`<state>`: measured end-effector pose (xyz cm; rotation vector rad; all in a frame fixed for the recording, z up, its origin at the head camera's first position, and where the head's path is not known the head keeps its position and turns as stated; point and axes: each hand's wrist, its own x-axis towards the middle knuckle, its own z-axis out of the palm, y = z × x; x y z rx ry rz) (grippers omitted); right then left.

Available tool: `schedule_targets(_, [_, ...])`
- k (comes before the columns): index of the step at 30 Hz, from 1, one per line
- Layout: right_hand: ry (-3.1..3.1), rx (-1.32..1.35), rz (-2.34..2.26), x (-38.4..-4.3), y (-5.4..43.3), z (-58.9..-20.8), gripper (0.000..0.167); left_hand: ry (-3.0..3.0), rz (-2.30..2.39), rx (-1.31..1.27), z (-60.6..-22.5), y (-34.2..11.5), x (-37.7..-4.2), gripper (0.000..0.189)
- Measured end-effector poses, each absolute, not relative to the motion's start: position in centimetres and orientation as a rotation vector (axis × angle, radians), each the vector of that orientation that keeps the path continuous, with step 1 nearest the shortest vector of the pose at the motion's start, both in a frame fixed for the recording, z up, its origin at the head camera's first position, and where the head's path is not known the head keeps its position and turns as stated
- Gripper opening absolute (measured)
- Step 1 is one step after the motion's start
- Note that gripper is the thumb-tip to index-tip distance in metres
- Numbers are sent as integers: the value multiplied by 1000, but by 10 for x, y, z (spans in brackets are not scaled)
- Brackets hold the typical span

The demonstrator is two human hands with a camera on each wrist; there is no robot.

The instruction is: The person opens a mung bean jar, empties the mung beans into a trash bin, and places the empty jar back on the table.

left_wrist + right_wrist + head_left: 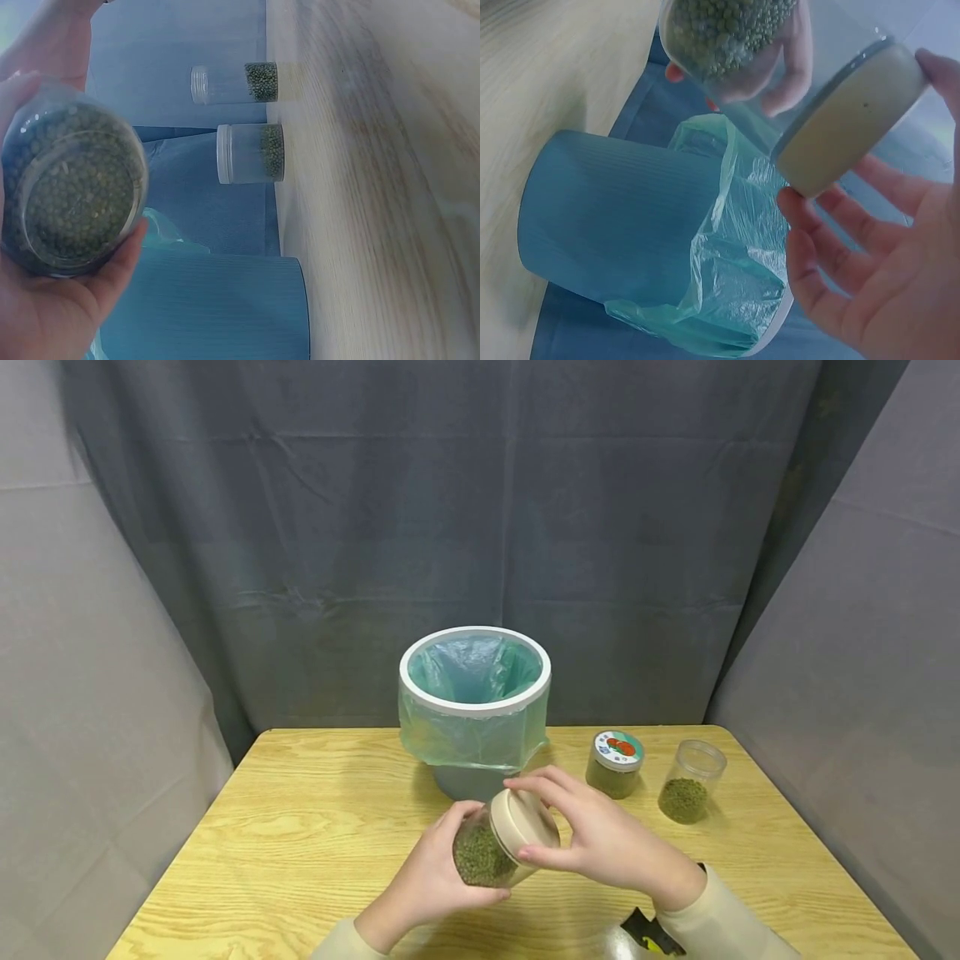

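Observation:
My left hand (431, 872) holds a clear jar (483, 856) tilted over the table, its fingers and thumb wrapped round the body. Small green beans (724, 30), like mung beans, fill part of it; the left wrist view looks at the jar's round base (79, 195). A cream lid (525, 822) sits on the jar and points up to the right. With fingertips and thumb spread on opposite sides of its rim, my right hand (592, 831) grips this lid. In the right wrist view the lid (851, 116) is against the jar's mouth.
Behind the hands stands a grey bin (472, 781) with a white rim (480, 710) and a green bag liner (450, 735). To the right are a lidded jar with a tomato label (618, 750) and a lidless-looking clear jar (693, 781), both holding beans. A black-and-yellow piece (651, 935) lies by the right sleeve.

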<state>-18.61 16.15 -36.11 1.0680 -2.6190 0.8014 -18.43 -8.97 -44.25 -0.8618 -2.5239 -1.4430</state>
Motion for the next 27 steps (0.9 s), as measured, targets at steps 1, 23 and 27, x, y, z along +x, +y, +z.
schedule_targets(1, [-2614, 1087, 786, -186, 162, -361, 66, -2529, -1449, -866, -442, -90, -184, 91])
schedule_targets(23, [-2421, 1508, 756, -187, 172, -359, 84, -2525, -1532, -956, -444, -94, -184, 92])
schedule_targets(27, [-2462, 1471, 766, -186, 171, -361, 82, -2539, -1511, -942, -445, -95, -184, 93])
